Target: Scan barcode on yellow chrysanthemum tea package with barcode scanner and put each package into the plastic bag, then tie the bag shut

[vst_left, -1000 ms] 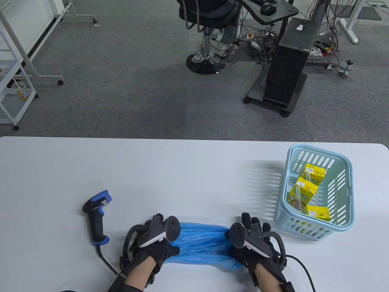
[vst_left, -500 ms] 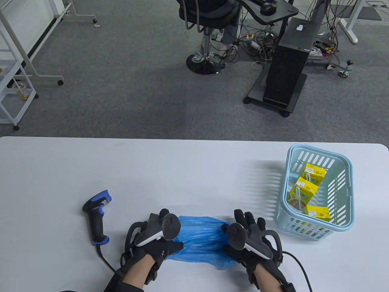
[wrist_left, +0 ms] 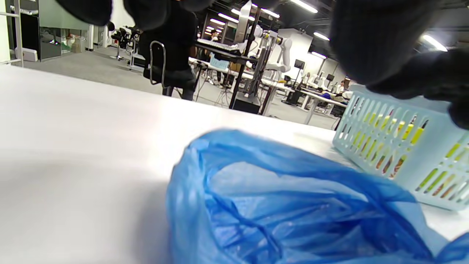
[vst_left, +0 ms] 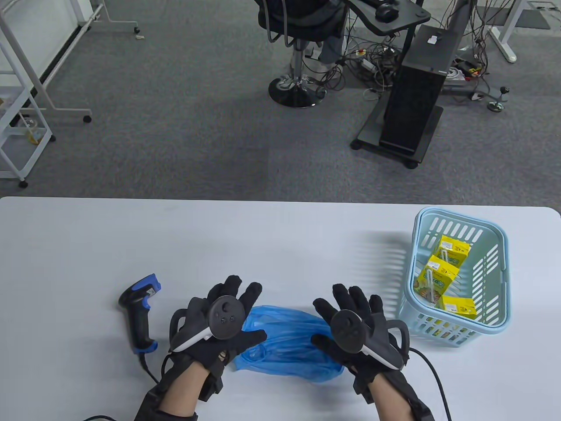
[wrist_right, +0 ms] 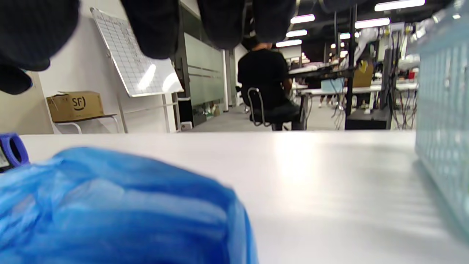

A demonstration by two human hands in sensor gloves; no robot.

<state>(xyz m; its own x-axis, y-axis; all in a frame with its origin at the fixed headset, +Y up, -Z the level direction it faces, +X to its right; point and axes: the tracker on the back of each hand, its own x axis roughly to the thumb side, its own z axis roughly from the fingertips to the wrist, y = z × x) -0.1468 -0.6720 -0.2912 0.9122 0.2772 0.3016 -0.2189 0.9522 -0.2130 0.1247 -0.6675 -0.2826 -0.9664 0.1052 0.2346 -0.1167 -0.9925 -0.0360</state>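
The crumpled blue plastic bag (vst_left: pixel 287 346) lies on the white table (vst_left: pixel 263 245) between both hands; it fills the low part of the left wrist view (wrist_left: pixel 293 205) and the right wrist view (wrist_right: pixel 110 209). My left hand (vst_left: pixel 239 307) hovers at its left end with fingers spread and straight, holding nothing. My right hand (vst_left: pixel 339 309) is spread the same way at its right end. Both thumbs reach over the bag. The black and blue barcode scanner (vst_left: pixel 140 313) lies left of the left hand. Three yellow tea packages (vst_left: pixel 436 276) sit in the basket.
A light blue slotted basket (vst_left: pixel 438 326) stands at the table's right side, close to my right hand, and also shows as the basket (wrist_left: pixel 403 146) in the left wrist view. The scanner's cable (vst_left: pixel 151 372) runs to the near edge. Beyond the table are an office chair (vst_left: pixel 298 52) and a black cart (vst_left: pixel 412 101).
Both hands let go of the bag ends, rose and spread their fingers, shifting slightly away from me. The bag, stretched a second ago, has slackened into a shorter crumpled heap.
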